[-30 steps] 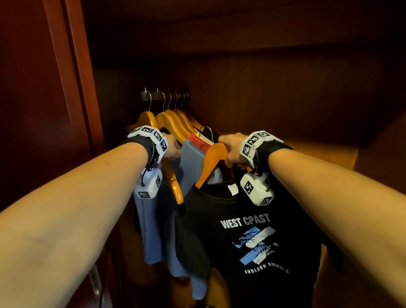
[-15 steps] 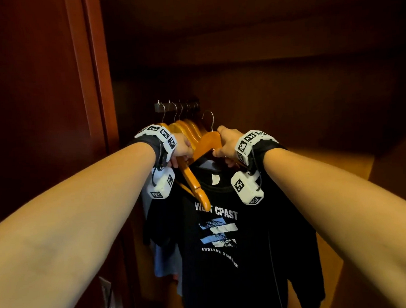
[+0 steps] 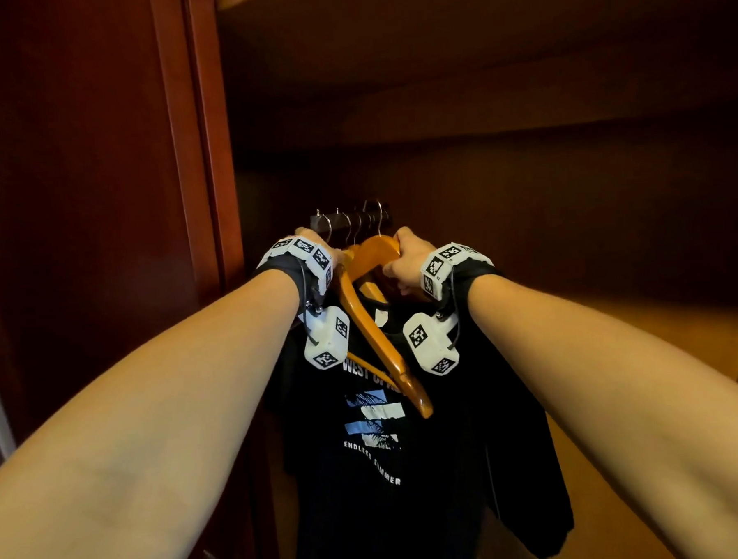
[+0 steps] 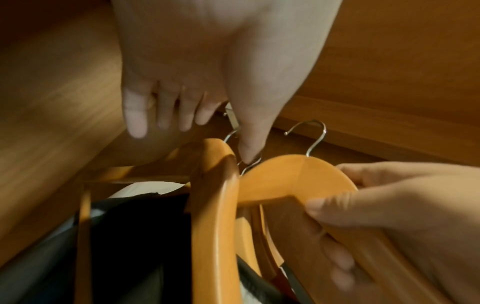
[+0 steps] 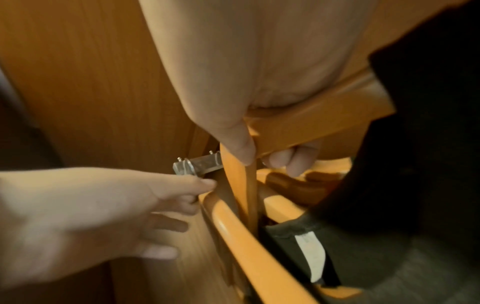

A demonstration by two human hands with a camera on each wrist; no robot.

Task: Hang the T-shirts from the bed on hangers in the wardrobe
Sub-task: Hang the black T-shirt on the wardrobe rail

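1. Wooden hanger (image 3: 378,253), stiff and best held at its shoulder, carried a soft, light black T-shirt (image 3: 381,471) inside the wardrobe (image 3: 523,164), just below the rail (image 3: 349,218). Both arms reached forward and up.
2. Left wrist view: left hand (image 4: 182,86) was open, fingers loose, thumb touching a hook (image 4: 249,164).
3. Right wrist view: right hand (image 5: 259,92) gripped the hanger's shoulder.

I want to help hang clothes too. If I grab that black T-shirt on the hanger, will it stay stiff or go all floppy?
Probably floppy: the black T-shirt droops in soft folds below the wooden hanger, so it would likely sag if lifted alone. The hanger looks rigid; the right hand grips it without it bending. The shirt probably swings when pushed, since it hangs free.
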